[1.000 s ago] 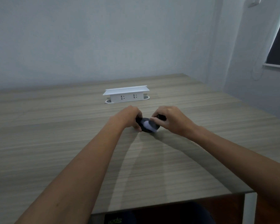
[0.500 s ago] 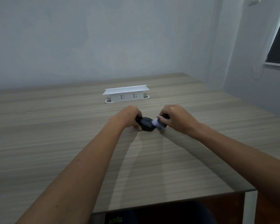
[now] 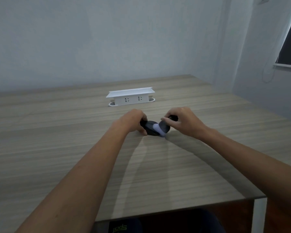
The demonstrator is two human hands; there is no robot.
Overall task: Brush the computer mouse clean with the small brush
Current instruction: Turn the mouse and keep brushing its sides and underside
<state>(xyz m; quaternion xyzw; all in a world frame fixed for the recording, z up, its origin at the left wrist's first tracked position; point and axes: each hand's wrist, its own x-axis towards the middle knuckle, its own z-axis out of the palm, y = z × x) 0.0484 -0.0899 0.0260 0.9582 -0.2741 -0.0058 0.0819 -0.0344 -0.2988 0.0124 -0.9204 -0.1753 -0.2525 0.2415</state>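
I see the wooden table (image 3: 74,148), my left hand (image 3: 133,122) clamped on the black computer mouse (image 3: 149,127) mid-table, half hiding it; my right hand (image 3: 183,121) grips the small brush (image 3: 160,127), its blurred bristles on the mouse

Matt wood-grain table (image 3: 74,148), smooth black plastic mouse (image 3: 149,126), glossy white plastic socket box (image 3: 131,97), soft pale brush bristles (image 3: 156,127)

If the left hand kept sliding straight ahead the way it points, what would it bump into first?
Probably the white socket box. The left hand points away from the person across the table, and nothing else lies between, though depth is hard to judge.
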